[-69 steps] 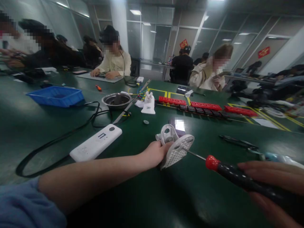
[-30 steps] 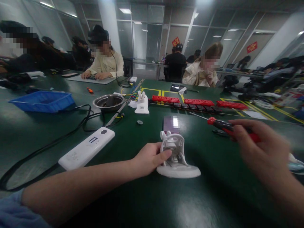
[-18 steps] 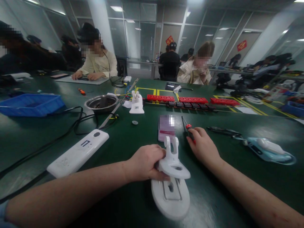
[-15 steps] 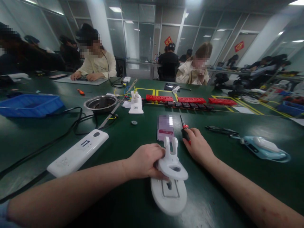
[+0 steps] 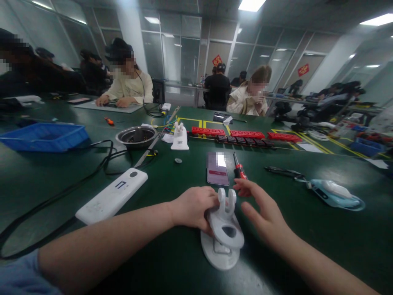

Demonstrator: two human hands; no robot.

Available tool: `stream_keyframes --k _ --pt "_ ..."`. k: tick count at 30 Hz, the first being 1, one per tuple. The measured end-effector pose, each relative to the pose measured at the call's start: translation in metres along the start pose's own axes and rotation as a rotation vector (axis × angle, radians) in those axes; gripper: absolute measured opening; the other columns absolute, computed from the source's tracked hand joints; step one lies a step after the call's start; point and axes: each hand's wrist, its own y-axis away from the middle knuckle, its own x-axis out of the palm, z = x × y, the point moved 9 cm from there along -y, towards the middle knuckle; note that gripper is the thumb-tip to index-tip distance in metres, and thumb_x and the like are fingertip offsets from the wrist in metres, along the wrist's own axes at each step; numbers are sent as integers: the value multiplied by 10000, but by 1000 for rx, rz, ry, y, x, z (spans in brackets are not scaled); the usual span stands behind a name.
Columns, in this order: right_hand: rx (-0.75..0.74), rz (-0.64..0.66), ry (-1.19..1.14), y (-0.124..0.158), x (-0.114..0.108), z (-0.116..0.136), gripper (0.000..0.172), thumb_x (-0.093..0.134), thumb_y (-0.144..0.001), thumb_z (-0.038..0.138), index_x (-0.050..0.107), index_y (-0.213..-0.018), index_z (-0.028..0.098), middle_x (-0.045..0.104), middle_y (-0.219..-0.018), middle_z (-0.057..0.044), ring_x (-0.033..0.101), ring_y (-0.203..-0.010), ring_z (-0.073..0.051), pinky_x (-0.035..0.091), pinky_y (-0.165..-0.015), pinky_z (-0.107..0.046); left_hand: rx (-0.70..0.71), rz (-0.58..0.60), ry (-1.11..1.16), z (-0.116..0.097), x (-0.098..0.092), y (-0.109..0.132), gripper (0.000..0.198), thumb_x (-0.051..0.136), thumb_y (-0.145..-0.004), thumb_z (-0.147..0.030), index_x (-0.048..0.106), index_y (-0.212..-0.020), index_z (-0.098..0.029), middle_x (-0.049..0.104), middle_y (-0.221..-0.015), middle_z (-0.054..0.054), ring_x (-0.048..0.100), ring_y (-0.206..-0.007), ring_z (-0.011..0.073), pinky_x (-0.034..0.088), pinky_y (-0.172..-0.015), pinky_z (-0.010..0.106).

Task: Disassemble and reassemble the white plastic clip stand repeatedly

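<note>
My left hand (image 5: 196, 209) grips a white plastic bracket (image 5: 227, 233) with two upright prongs and an oval opening, just in front of me. Under the bracket is a round white base (image 5: 219, 256); whether the two are joined I cannot tell. Fingers apart, my right hand (image 5: 260, 205) hovers to the right of the bracket with nothing in it. Beyond its fingertips lies a red-and-black screwdriver (image 5: 240, 171), its shaft pointing away from me. A phone (image 5: 217, 174) with a lit screen rests left of the screwdriver.
A small grey disc (image 5: 178, 161), a metal bowl (image 5: 136, 144) and another white bracket (image 5: 179, 141) stand farther off. At left are a white power bank-like box (image 5: 112, 196), black cables and a blue tray (image 5: 46, 143). Red strips (image 5: 247, 134) lie ahead; a light-blue device (image 5: 334, 194) sits right.
My right hand has let go of the screwdriver, leaving it on the table, and come back toward the bracket with fingers spread. The bracket in my left hand has tilted lower over the base.
</note>
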Motion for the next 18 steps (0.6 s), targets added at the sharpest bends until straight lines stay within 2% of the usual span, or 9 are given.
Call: stream_keyframes --k 2,4,6,8,11,15,18 --pt "83 122 -64 8 18 11 605 493 -729 471 335 -1237 181 473 -1154 -119 467 -1022 -246 391 -845 -421 19 3 -1 -2 -1 0 577 641 -592 -437 504 -1079 -160 571 -1023 91 516 -910 231 395 -793 310" --pt "190 172 -109 12 30 14 716 564 -666 464 292 -1264 179 429 -1215 -131 424 -1089 -270 345 -894 -460 22 -5 -5 -1 -1 0 568 641 -594 -425 503 -1080 -166 568 -1029 89 516 -912 230 397 -792 310" --pt "267 178 -166 11 38 13 649 576 -648 435 363 -1204 176 463 -1179 -123 446 -1070 -267 349 -892 -458 21 -12 -13 0 -1 0 560 645 -588 -421 509 -1071 -173 565 -1039 87 516 -920 231 399 -793 310" --pt "328 169 -194 8 42 12 494 562 -654 391 458 -1081 167 516 -1096 -109 497 -1000 -250 387 -852 -428 22 -18 -13 0 0 1 555 649 -583 -418 516 -1065 -177 563 -1050 87 516 -935 233 397 -802 313" --pt "399 166 -176 4 42 10 345 541 -667 329 507 -960 150 557 -987 -89 539 -890 -217 425 -783 -374 25 -28 -15 -2 -2 2 560 662 -564 -441 540 -1044 -178 568 -1058 93 520 -951 244 391 -816 321" --pt "370 196 -117 3 36 18 257 512 -685 281 532 -903 147 577 -914 -71 545 -829 -204 430 -743 -348 62 -20 -9 -10 -5 3 617 674 -533 -495 560 -1042 -167 582 -1063 103 537 -949 253 393 -818 325" --pt "337 243 -101 8 30 21 231 500 -674 258 548 -876 157 596 -875 -53 557 -787 -194 435 -719 -330 100 -40 18 -16 -10 5 627 652 -571 -511 540 -1085 -169 574 -1110 99 514 -1028 244 363 -883 320"
